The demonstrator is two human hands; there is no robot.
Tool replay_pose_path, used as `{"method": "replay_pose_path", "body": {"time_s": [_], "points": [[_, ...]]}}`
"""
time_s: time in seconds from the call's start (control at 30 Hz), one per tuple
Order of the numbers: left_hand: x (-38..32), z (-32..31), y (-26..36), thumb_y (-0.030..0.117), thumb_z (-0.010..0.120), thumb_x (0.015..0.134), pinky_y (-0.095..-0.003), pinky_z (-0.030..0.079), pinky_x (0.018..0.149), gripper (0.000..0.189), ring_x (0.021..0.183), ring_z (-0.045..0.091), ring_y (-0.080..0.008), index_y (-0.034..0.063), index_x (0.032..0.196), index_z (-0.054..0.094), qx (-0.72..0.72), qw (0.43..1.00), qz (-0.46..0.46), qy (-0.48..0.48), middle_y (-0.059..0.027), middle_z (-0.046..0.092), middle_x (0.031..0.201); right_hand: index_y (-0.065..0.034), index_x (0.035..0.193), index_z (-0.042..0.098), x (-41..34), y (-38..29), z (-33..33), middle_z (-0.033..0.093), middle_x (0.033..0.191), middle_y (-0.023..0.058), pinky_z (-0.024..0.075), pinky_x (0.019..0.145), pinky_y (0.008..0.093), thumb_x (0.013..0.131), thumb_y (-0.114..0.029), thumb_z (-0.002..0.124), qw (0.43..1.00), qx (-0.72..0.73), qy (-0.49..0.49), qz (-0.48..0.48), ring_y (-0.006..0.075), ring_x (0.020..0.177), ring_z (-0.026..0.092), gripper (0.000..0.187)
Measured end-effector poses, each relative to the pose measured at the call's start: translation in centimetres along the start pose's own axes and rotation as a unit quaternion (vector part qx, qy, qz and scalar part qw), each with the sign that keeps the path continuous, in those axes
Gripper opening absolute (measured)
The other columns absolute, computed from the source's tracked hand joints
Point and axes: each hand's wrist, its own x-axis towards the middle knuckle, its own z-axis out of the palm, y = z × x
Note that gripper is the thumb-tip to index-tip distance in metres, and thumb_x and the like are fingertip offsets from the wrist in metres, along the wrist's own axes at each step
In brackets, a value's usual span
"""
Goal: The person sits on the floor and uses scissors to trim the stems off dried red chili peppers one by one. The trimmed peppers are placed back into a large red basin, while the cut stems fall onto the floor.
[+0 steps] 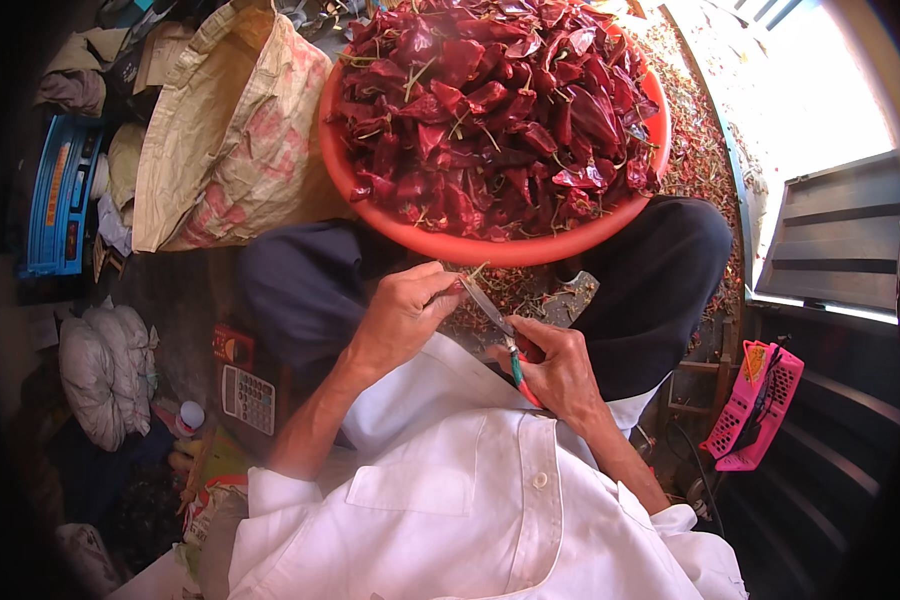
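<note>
Between my knees stands an orange-red plastic basin, heaped with dried red chilies, many with pale stems. Just below its near rim, my left hand pinches a dried chili, mostly hidden by the fingers, with its greenish stem sticking out to the upper right. My right hand is closed around the handles of scissors, wrapped in red and green. Their blades point up and left, with the tips at the chili by my left fingertips. Whether the blades touch the stem, I cannot tell.
A woven sack with red marks stands open left of the basin. Cut stems and chili bits litter the floor. At the left lie a calculator and a blue crate; a pink plastic basket is at the right.
</note>
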Motion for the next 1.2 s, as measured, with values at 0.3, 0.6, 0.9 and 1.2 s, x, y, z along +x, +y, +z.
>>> {"method": "replay_pose_path", "body": {"time_s": [0.3, 0.6, 0.9, 1.2], "points": [[-0.6, 2.2, -0.5, 0.005, 0.07, 0.098, -0.0303, 0.048, 0.061, 0.01, 0.067, 0.06, -0.0134, -0.0046, 0.101, 0.07, -0.124, 0.99, -0.062, 0.027, -0.0069, 0.061, 0.081, 0.0034, 0.11, 0.075, -0.4, 0.5, 0.7, 0.067, 0.071, 0.0053, 0.0382, 0.05, 0.0263, 0.089, -0.018, 0.081, 0.95, 0.24, -0.089, 0.18, 0.0083, 0.053, 0.048, 0.03], [-1.3, 2.1, -2.0, 0.02, 0.061, 0.107, -0.019, 0.04, 0.046, 0.028, 0.059, 0.061, -0.007, -0.0057, 0.115, 0.071, -0.525, 0.838, -0.144, -0.013, -0.0093, 0.074, 0.094, 0.0046, 0.12, 0.068, 0.1, 0.7, 0.6, 0.062, 0.07, 0.0033, 0.0327, 0.046, 0.0234, 0.101, -0.016, 0.064, 0.793, 0.56, -0.153, 0.183, 0.0062, 0.049, 0.043, 0.029], [2.6, -1.0, -2.3, 0.017, 0.067, 0.103, -0.031, 0.047, 0.06, 0.017, 0.065, 0.06, -0.0196, 0.0036, 0.112, 0.067, 0.019, 0.995, -0.018, 0.096, -0.0099, 0.066, 0.083, -0.0022, 0.128, 0.064, 3.8, 4.0, -0.3, 0.072, 0.097, 0.0076, 0.0466, 0.063, 0.0284, 0.11, -0.04, 0.052, 0.695, 0.663, -0.077, 0.266, 0.0124, 0.07, 0.058, 0.043], [9.2, -0.5, -4.5, 0.007, 0.074, 0.087, -0.0439, 0.056, 0.079, 0.042, 0.096, 0.071, -0.0367, 0.0104, 0.128, 0.066, 0.282, 0.957, 0.065, 0.009, -0.0141, 0.071, 0.11, -0.0027, 0.123, 0.066, 0.3, 4.6, 1.8, 0.074, 0.091, 0.0104, 0.0497, 0.068, 0.0333, 0.109, -0.04, 0.056, 0.688, 0.647, -0.151, 0.293, 0.0175, 0.067, 0.061, 0.041]]}}
